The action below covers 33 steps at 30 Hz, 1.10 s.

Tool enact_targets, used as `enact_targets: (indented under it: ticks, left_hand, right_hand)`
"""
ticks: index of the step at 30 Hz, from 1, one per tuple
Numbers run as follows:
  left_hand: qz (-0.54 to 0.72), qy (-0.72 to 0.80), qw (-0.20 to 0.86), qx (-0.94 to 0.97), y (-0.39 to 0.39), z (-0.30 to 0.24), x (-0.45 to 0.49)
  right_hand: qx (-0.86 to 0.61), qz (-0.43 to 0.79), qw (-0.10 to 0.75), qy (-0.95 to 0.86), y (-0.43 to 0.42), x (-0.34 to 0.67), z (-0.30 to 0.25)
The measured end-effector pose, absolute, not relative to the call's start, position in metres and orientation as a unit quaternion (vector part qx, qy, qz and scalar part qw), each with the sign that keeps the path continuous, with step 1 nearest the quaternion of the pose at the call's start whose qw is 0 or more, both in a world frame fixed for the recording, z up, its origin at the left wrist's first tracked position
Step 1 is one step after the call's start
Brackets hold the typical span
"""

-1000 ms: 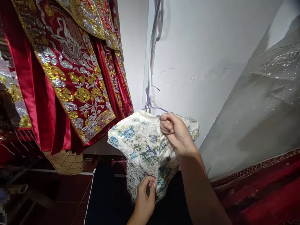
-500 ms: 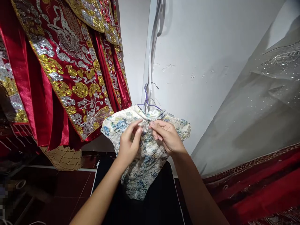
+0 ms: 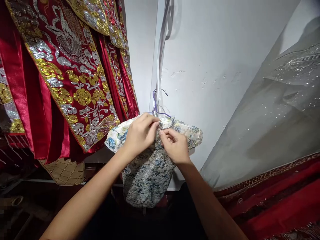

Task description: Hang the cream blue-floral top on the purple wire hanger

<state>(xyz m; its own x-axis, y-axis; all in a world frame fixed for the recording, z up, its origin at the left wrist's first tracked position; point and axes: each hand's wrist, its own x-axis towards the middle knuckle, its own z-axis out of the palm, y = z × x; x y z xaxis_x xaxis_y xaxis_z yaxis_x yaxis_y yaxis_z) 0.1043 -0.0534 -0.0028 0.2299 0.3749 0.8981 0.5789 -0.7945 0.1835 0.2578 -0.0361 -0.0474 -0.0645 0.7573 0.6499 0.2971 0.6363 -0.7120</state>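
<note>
A short-sleeved floral shirt (image 3: 150, 180), cream with blue and grey patterns, hangs in front of me on a thin purple wire hanger (image 3: 154, 100). At the shirt's collar, my left hand (image 3: 142, 131) is closed in a pinch, thumb and forefinger on the edge of the neckline. Just below and to the right, my right hand (image 3: 176, 145) pinches the front of the neckline with its thumb and forefinger. The fingertips of both hands are close together. Whatever small fastening lies between them is too small to make out.
A red garment with gold and silver embroidery (image 3: 82, 96) hangs at the left. Behind the shirt stands a white wall (image 3: 205, 50) with a metal upright (image 3: 158, 50). Sparkly sheer fabric (image 3: 262, 110) and a red textile (image 3: 282, 203) fill the right side.
My left hand has moved up and right, from spread fingers to a pinch on the collar. My right hand has dropped slightly. The shirt's lower part has swung and looks blurred.
</note>
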Motion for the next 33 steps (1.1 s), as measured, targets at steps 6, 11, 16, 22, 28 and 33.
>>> enact_targets:
  ticks: [6,11,16,22,28,33]
  left_hand:
    - [-0.707,-0.340,0.085,-0.614,-0.029,0.018,0.052]
    - [-0.828,-0.347,-0.202,-0.392,-0.014,-0.047,-0.008]
    - [-0.831,-0.386,-0.315,-0.248,-0.041,-0.165,0.015]
    - [-0.776,-0.398,-0.429,-0.237,-0.063,-0.212,0.059]
    - [-0.776,-0.397,-0.396,-0.290,-0.074,-0.194,0.052]
    - [-0.776,-0.379,-0.424,-0.273,-0.078,-0.191,0.056]
  right_hand:
    - [-0.409,0.247,0.492,-0.727,-0.027,0.247,-0.096]
    - [-0.361,0.457,0.464,-0.667,-0.054,0.244,-0.142]
    - [-0.310,0.550,0.568,-0.528,-0.087,0.238,-0.175]
    - [-0.285,0.605,0.520,-0.531,-0.104,0.244,-0.184]
    - [-0.345,0.593,0.373,-0.625,-0.110,0.240,-0.182]
    - [-0.350,0.609,0.361,-0.614,-0.111,0.229,-0.197]
